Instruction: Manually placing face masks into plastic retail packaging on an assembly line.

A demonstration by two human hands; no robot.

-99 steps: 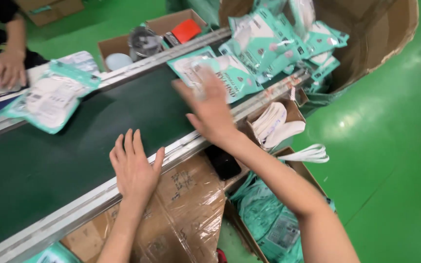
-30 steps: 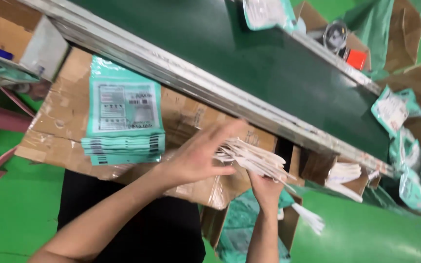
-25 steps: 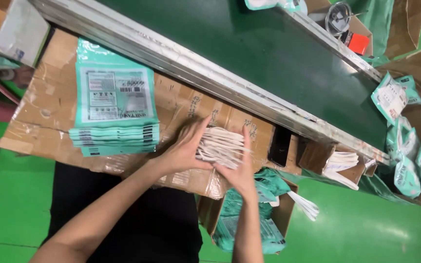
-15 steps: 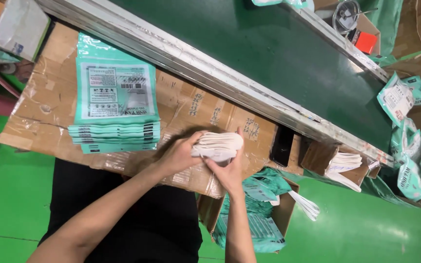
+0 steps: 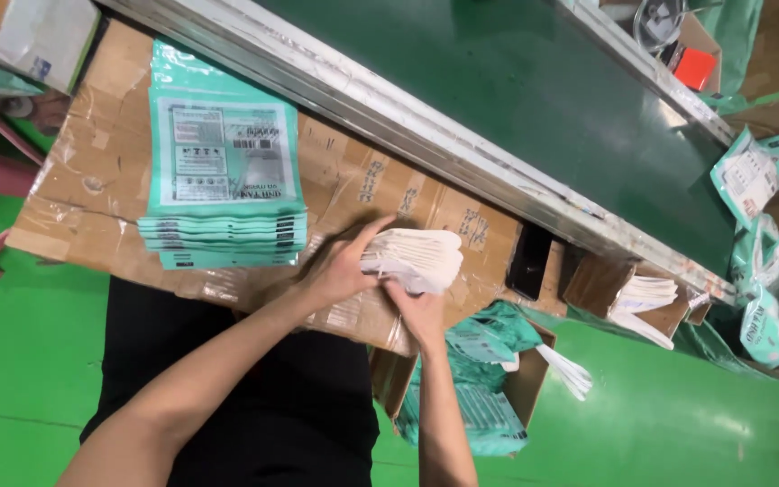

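A stack of white masks (image 5: 416,257), long axis sideways, is clamped between both hands, left hand (image 5: 340,266) above, right hand (image 5: 418,311) beneath, beside teal pouches (image 5: 223,194) on the cardboard surface (image 5: 83,180).

A small stack of white folded face masks (image 5: 416,257) is sitting squared-up and lying flat above the taped cardboard sheet (image 5: 353,189), edges aligned, thin ear loops trailing at its near side, just right of the teal pouch pile (image 5: 223,185).
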